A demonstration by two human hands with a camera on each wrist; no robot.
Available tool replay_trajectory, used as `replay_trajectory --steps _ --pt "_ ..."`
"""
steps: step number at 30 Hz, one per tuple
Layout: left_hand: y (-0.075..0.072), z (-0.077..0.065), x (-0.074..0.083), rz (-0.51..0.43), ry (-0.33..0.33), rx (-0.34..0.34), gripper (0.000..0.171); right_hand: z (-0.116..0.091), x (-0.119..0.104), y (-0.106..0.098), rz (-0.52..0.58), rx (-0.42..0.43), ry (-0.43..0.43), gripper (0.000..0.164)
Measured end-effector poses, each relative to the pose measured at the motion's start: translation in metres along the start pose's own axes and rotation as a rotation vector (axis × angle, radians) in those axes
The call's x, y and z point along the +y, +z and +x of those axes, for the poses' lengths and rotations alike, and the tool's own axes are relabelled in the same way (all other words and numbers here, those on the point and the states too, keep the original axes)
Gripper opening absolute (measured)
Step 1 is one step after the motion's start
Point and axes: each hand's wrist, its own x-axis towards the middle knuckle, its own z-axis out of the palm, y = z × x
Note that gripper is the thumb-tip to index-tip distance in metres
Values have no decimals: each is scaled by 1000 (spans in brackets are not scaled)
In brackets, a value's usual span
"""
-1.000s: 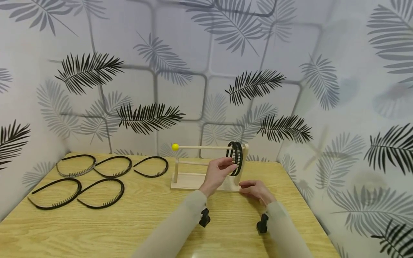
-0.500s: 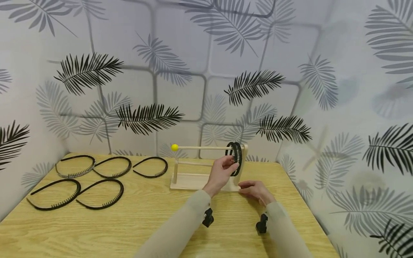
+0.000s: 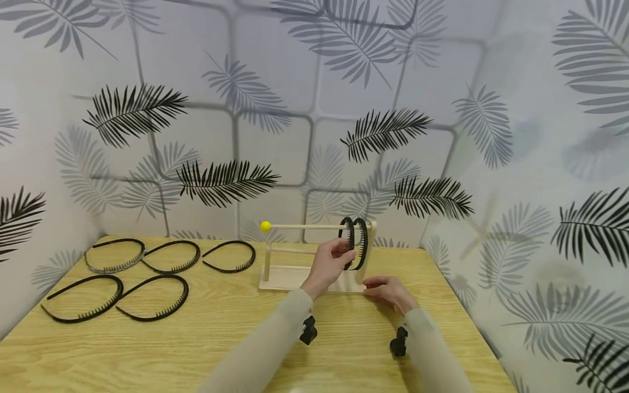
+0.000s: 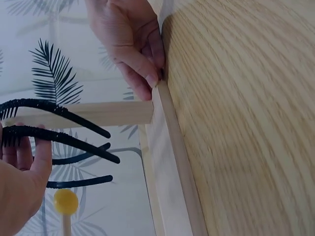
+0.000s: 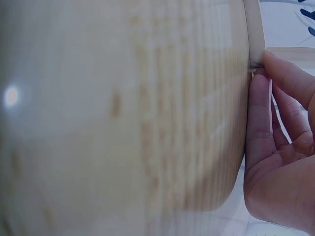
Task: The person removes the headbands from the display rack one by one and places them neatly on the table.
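My left hand (image 3: 325, 268) pinches a black toothed headband (image 3: 351, 234) that hangs on the upper rod of a wooden rack (image 3: 287, 277). A second black headband (image 3: 365, 240) hangs just to its right, by the rack's right upright, with a gap between the two. In the left wrist view, thumb and fingers grip the nearer headband (image 4: 66, 139), and both bands' free ends point toward the base. My right hand (image 3: 391, 289) holds the right front corner of the rack's base; the right wrist view shows its thumb and a finger (image 5: 261, 96) at that corner.
Several more headbands (image 3: 172, 297) lie on the wood-grained table (image 3: 206, 349) to the left, in two rows. A yellow ball (image 3: 265, 226) caps the rod's left end. A lower rod (image 3: 295, 250) runs behind. Leaf-patterned cloth (image 3: 275, 65) stands behind and at the sides.
The left hand has shifted slightly left with its headband, parting it from the other one, which stays by the right upright. The right hand keeps its place at the base corner.
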Motion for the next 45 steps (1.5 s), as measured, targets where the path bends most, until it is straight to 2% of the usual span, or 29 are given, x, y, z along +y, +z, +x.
replay_trajectory --steps 8,18,26,31,34,38,45 --pt "-15 -3 -1 -25 -13 -36 33 -2 2 0 -1 -7 -1 37" --pt "-27 -6 -6 -30 -11 -24 35 -4 3 1 7 5 10 37" --pt "-43 -9 -3 -138 -29 -48 41 -4 0 -1 3 5 30 36" --pt "-55 -10 -3 -121 -21 -69 40 -4 -1 -1 7 2 29 37" --pt "-63 -10 -1 -110 -37 -58 39 -3 -2 -1 8 0 20 38" --pt "-75 -8 1 -181 -95 -40 44 -3 -2 -1 17 0 23 38" --pt "-98 -9 1 -234 -135 -41 42 -4 -3 0 12 -11 16 38"
